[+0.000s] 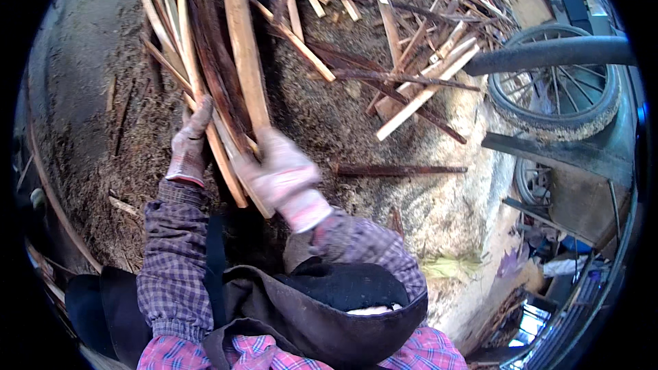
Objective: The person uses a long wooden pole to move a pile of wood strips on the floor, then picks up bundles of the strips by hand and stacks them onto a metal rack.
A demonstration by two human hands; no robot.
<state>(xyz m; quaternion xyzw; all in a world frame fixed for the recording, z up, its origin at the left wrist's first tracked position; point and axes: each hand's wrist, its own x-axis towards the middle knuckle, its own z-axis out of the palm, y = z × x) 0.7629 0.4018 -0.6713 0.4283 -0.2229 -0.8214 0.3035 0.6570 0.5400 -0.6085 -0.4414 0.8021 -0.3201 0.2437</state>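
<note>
Both hands wear pale work gloves. The left hand (190, 145) lies against the left side of a bundle of long wooden slats (229, 75), fingers stretched up along the strips and curled around their outer edge. The right hand (281, 171) is clenched around the lower end of the same bundle from the right, just below the broadest pale slat (245, 48). The bundle runs from between the two hands up and away toward the top edge of the view, tilted slightly left. It rests above a sawdust-covered floor (356, 130). Beyond the right hand, loose offcut sticks (411, 75) lie scattered in a heap, well apart from the bundle. A wheel with spokes (603, 116) stands at the right. No packages, labels or signs are discernible.
</note>
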